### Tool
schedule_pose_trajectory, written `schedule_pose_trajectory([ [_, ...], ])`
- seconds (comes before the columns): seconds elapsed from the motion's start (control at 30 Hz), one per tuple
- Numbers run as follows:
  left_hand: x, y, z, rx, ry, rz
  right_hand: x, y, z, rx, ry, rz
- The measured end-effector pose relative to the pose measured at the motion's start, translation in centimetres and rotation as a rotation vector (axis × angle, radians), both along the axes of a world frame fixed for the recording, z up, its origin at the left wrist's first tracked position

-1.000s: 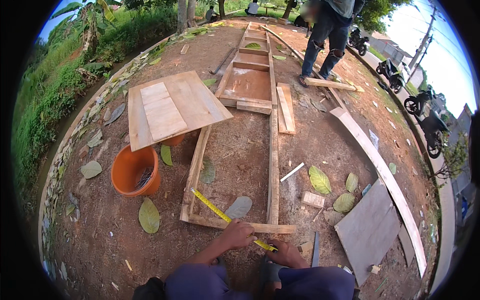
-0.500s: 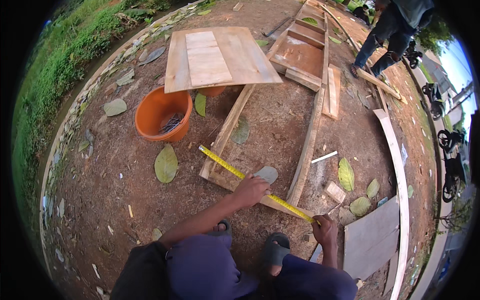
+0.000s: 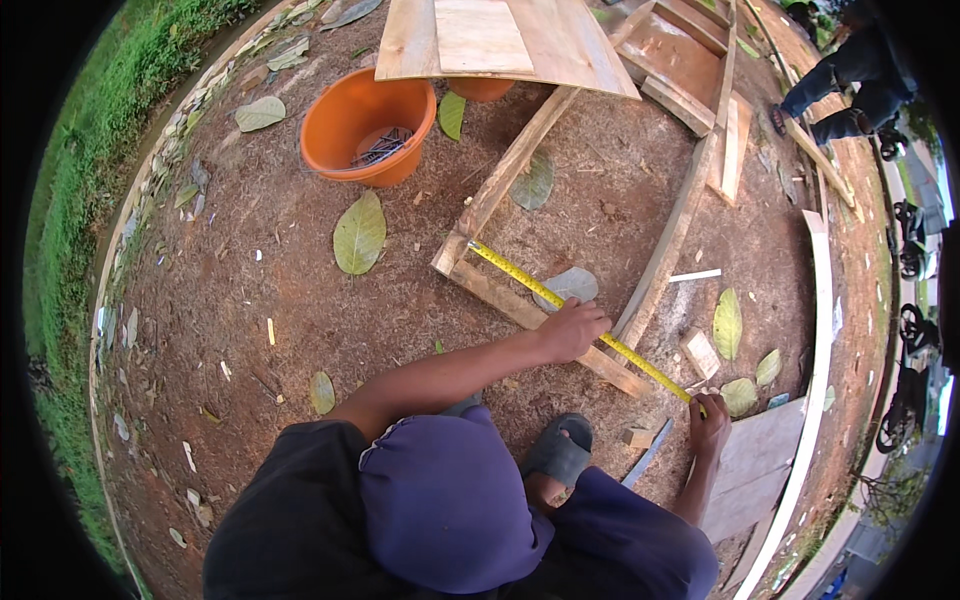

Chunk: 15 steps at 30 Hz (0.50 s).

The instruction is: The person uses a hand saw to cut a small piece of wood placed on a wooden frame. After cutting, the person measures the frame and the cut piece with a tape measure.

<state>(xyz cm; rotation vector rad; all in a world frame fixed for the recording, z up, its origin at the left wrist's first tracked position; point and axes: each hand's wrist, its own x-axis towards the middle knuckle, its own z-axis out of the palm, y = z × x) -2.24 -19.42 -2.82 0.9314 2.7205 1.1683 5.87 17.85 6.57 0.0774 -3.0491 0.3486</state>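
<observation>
A yellow measuring tape [image 3: 515, 276] stretches at a slant across the near end of a wooden frame [image 3: 503, 298]. Its far-left tip lies by the corner where the left beam [image 3: 520, 160] meets the short end piece. My left hand [image 3: 573, 330] is closed on the tape's middle, pressing it near the end piece and a grey leaf [image 3: 568, 287]. Beyond the right beam [image 3: 672, 235], my right hand [image 3: 709, 422] grips the tape's other end. Whether a tape case sits inside that hand is hidden.
An orange bucket [image 3: 325, 125] with nails [image 3: 383, 147] stands far left, beside a plywood sheet [image 3: 580, 45] over the frame. A grey board [image 3: 755, 455], a long pale plank [image 3: 822, 300] and a wood block [image 3: 700, 353] lie right. Another person [image 3: 850, 85] stands far right.
Both hands and the tape have shifted right along the frame. The tape's tip, earlier sticking out past the left beam, now lies at its inner side. My view has tilted downward.
</observation>
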Motion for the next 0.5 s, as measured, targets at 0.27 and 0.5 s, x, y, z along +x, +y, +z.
schedule_pose_trajectory([
  [0.27,0.5,-0.1,-1.2,0.009,-0.169,-0.041,0.5,0.2,-1.1,0.047,0.007,0.022],
  [0.5,1.3,-0.8,-1.5,0.014,-0.148,-0.013,0.3,-0.8,-1.5,0.03,0.004,0.054],
])
